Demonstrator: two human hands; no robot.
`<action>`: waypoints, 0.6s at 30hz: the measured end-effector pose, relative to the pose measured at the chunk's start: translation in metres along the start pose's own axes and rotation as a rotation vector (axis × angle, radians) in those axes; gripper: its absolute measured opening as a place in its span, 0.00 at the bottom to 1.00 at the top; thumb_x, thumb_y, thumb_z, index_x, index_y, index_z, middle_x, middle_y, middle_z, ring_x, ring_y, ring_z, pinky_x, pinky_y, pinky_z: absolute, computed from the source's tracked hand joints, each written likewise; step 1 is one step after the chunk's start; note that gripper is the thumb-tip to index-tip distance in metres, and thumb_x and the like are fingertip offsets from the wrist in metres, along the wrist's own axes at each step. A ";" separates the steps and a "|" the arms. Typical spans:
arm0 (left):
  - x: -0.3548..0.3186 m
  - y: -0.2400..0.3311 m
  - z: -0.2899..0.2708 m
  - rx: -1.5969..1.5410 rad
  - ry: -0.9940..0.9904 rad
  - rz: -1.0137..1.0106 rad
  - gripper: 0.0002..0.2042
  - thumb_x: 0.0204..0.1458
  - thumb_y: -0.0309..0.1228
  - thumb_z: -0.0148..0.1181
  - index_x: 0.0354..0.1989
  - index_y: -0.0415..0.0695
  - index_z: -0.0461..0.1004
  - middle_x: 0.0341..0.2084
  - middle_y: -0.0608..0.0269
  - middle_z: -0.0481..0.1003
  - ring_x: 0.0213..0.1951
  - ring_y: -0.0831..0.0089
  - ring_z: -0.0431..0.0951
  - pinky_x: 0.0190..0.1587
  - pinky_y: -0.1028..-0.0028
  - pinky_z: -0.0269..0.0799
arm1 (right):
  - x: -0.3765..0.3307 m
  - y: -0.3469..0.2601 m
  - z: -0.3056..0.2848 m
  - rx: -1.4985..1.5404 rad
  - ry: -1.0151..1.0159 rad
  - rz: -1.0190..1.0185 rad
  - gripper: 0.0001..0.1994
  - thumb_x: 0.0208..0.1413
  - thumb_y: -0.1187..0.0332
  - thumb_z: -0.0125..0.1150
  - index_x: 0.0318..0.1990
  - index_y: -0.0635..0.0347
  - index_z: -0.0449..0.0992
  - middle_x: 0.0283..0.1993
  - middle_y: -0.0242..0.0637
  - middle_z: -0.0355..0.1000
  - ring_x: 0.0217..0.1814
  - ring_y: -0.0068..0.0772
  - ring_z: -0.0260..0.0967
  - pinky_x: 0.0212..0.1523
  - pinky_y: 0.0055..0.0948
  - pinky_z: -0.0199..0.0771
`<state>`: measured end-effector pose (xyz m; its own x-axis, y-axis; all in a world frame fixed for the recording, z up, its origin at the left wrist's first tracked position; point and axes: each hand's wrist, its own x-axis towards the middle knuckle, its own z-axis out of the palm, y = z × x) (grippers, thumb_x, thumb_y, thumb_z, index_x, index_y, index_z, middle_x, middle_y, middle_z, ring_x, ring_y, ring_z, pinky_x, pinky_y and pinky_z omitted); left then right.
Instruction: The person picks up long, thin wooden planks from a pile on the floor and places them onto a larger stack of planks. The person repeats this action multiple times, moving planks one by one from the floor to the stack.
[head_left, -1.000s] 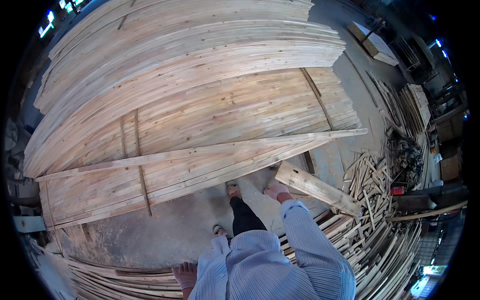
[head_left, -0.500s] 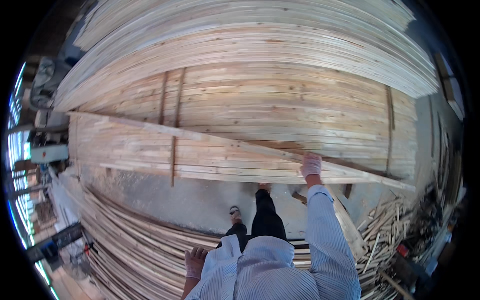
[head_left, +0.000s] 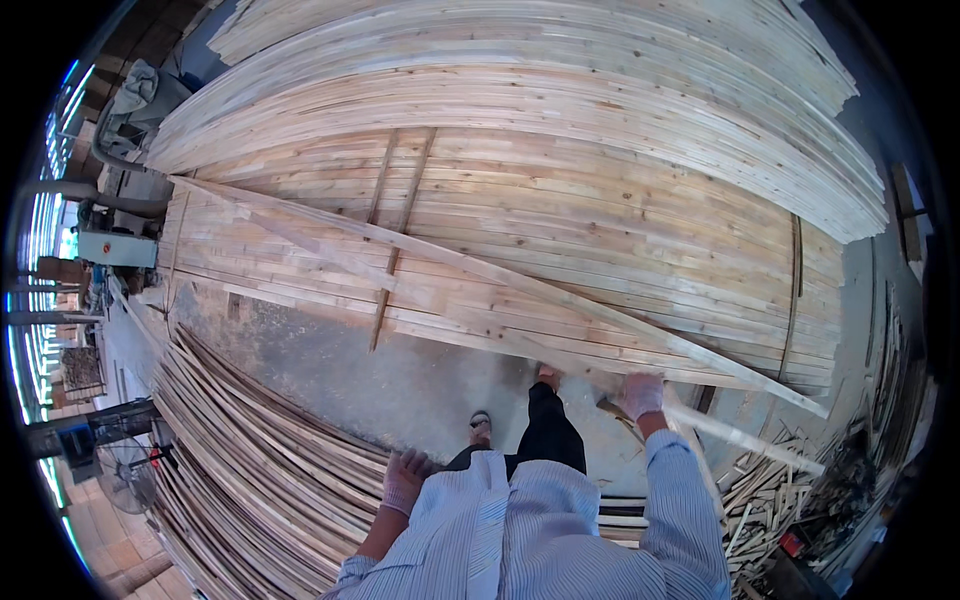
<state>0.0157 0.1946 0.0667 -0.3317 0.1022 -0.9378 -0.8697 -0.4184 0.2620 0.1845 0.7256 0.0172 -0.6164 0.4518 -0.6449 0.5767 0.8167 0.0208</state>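
My right hand (head_left: pixel 642 396), in a pale glove, is closed around a long, thin wooden board (head_left: pixel 715 424). That board is smeared by motion and slants across the near edge of the wide board stack, its right end over the floor. Farther off, a second long board (head_left: pixel 470 264) lies diagonally on top of the stack (head_left: pixel 600 225). At my left side, my left hand (head_left: pixel 405 480), gloved too, has its fingers apart and slightly bent, with nothing seen in it. It is nearest to the pile of long strips (head_left: pixel 290 430).
Taller stacks of boards (head_left: pixel 520 95) rise at the far side. Dark cross strips (head_left: pixel 410 190) lie over the wide stack. Offcuts (head_left: pixel 775 485) are heaped at right. Machinery (head_left: pixel 118 248) and a fan (head_left: pixel 128 470) stand at left. My feet are on the grey floor (head_left: pixel 400 385).
My right hand has drawn a board toward me, down past the stack's near edge. The other diagonal board is now separate from it. My left hand has risen slightly; the view has turned.
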 end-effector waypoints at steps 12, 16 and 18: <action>0.054 0.077 -0.079 0.193 -0.326 -0.068 0.16 0.62 0.48 0.51 0.43 0.49 0.70 0.34 0.60 0.77 0.36 0.62 0.77 0.44 0.61 0.75 | -0.186 -0.078 0.194 0.852 0.082 -0.054 0.14 0.43 0.64 0.70 0.36 0.63 0.79 0.36 0.38 0.78 0.38 0.35 0.77 0.39 0.33 0.77; 0.098 0.085 -0.092 0.263 -0.386 0.006 0.21 0.57 0.49 0.57 0.51 0.49 0.69 0.39 0.61 0.78 0.38 0.63 0.78 0.44 0.62 0.73 | -0.261 -0.112 0.155 0.899 -0.222 -0.042 0.19 0.43 0.66 0.72 0.43 0.67 0.80 0.40 0.41 0.79 0.40 0.33 0.77 0.43 0.31 0.77; 0.093 0.086 -0.073 0.313 -0.427 0.084 0.19 0.57 0.49 0.58 0.49 0.50 0.70 0.36 0.63 0.77 0.36 0.63 0.78 0.44 0.62 0.74 | -0.288 -0.123 0.156 0.913 -0.296 0.013 0.19 0.49 0.58 0.67 0.43 0.64 0.81 0.41 0.41 0.81 0.43 0.36 0.78 0.46 0.32 0.77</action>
<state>-0.0635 0.1022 -0.0148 -0.4675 0.4653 -0.7516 -0.8794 -0.1582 0.4490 0.3749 0.4394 0.0815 -0.5187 0.2477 -0.8183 0.8549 0.1605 -0.4933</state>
